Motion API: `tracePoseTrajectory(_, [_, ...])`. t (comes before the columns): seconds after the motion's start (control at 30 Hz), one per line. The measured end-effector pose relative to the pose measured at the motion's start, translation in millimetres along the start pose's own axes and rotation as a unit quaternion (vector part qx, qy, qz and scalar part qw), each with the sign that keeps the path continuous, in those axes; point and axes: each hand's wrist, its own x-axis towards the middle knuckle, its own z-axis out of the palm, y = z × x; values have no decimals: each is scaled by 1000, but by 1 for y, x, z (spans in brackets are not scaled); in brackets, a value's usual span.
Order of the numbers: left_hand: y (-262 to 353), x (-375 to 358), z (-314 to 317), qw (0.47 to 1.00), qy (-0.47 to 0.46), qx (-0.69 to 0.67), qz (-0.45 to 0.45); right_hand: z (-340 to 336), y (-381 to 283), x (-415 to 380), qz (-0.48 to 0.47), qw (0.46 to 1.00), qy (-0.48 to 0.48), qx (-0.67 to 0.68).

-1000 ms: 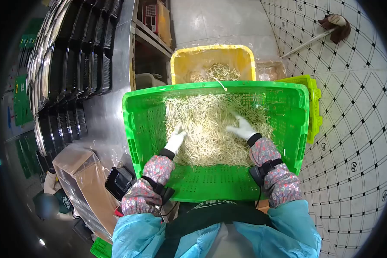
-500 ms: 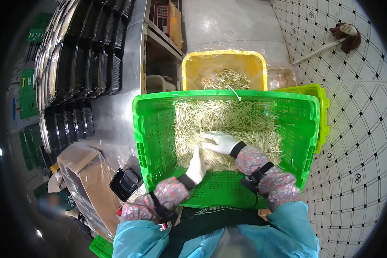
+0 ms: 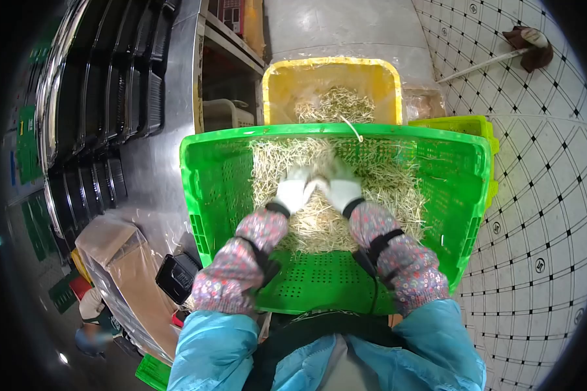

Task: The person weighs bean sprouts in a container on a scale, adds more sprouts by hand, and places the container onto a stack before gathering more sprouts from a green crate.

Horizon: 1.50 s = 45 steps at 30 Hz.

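A large green crate (image 3: 466, 189) with perforated walls holds a thick layer of pale, thin sprouts (image 3: 319, 228). Both hands wear white gloves and are in among the sprouts, near the middle of the layer. My left hand (image 3: 295, 190) and my right hand (image 3: 341, 189) are side by side, thumbs close together. Motion smears the fingers of both, so whether they grip any sprouts cannot be made out.
Beyond the crate stands a yellow bin (image 3: 332, 63) with more sprouts inside. Stacked black plastic trays (image 3: 111, 98) stand on the metal counter at left, above an open cardboard box (image 3: 114, 260). Another person (image 3: 98, 319) is at lower left. Patterned flooring (image 3: 528, 215) lies to the right.
Both hands have moved away from me over the sprouts. The left hand has gone up beside the right, which has turned to point forward. The view has shifted slightly.
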Motion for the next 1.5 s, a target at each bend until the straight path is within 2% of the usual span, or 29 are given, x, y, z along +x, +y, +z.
tracePoseTrajectory(0.03, [4,-20,-3,993,-40,-11,110,-2,-1,-17,-31,993,-113,10])
tracePoseTrajectory(0.07, [28,-44,-22,990,-80,-117,14,-1,1,-45,-106,992,-68,-5])
tracePoseTrajectory(0.1, [34,-74,-32,990,-73,-109,58,3,6,-76,-179,983,-25,-18])
tracePoseTrajectory(0.13, [36,-95,-33,991,-94,-51,85,4,12,-98,-210,976,-38,-39])
tracePoseTrajectory(0.17, [43,-106,-42,980,-184,-59,48,7,18,-116,-241,967,-51,-60])
tracePoseTrajectory(0.2, [47,-115,-41,978,-198,-30,52,9,19,-126,-254,960,-76,-88])
tracePoseTrajectory(0.37, [61,-106,-19,971,-216,94,29,20,19,-118,-228,954,-47,-190])
tracePoseTrajectory(0.43, [57,-86,-4,968,-210,137,-28,53,33,-92,-240,953,68,-174])
tracePoseTrajectory(0.47, [53,-79,-4,981,-169,95,-28,51,36,-80,-233,960,80,-130])
tracePoseTrajectory(0.5, [48,-73,-4,981,-169,94,-30,39,38,-73,-235,960,79,-129])
tracePoseTrajectory(0.57, [36,-67,-5,979,-158,-62,-117,4,38,-66,-162,983,-72,49])
tracePoseTrajectory(0.6, [34,-68,-7,993,-82,-33,-84,0,43,-62,-167,984,-61,17])
tracePoseTrajectory(0.63, [33,-71,-9,993,-82,-34,-84,-2,47,-66,-166,984,-62,17])
tracePoseTrajectory(0.7, [33,-74,-21,977,-139,-71,-144,-9,52,-71,-211,977,19,-41])
tracePoseTrajectory(0.73, [29,-80,-16,994,-68,-21,-82,-15,47,-79,-189,976,28,-105])
tracePoseTrajectory(0.77, [33,-82,-13,994,-66,-21,-82,-10,44,-84,-189,976,28,-106])
tracePoseTrajectory(0.83, [49,-80,-13,986,-101,96,-96,4,31,-92,-187,951,78,-235])
tracePoseTrajectory(0.9, [49,-73,-10,987,-96,79,-102,17,25,-85,-161,954,62,-244])
tracePoseTrajectory(0.97, [33,-70,6,981,-131,11,-141,37,36,-60,-120,989,40,-75])
tracePoseTrajectory(1.0, [23,-77,13,989,-94,39,-111,11,32,-58,-95,995,-26,-6])
tracePoseTrajectory(1.1, [27,-84,-23,986,-130,40,-102,5,65,-36,-57,996,-10,61])
tracePoseTrajectory(1.13, [24,-88,-26,988,-122,65,-74,9,79,-25,-96,941,0,323])
tracePoseTrajectory(1.17, [28,-89,-33,988,-120,66,-77,10,93,-16,-127,816,6,563])
tracePoseTrajectory(1.2, [35,-91,-43,990,-98,96,-33,-6,113,-12,-47,966,-16,253])
tracePoseTrajectory(1.23, [43,-91,-52,989,-76,125,13,-21,103,-14,-48,966,-15,254])
tracePoseTrajectory(1.3, [63,-78,-55,988,-115,103,19,-51,65,-19,-34,968,18,247])
tracePoseTrajectory(1.37, [81,-67,-53,981,-8,160,111,-68,20,-14,20,991,-108,74])
tracePoseTrajectory(1.43, [85,-73,-60,983,-27,158,86,-33,43,6,-136,984,-75,83])
tracePoseTrajectory(1.5, [79,-84,-56,985,-48,156,62,-42,53,12,-114,987,-48,107])
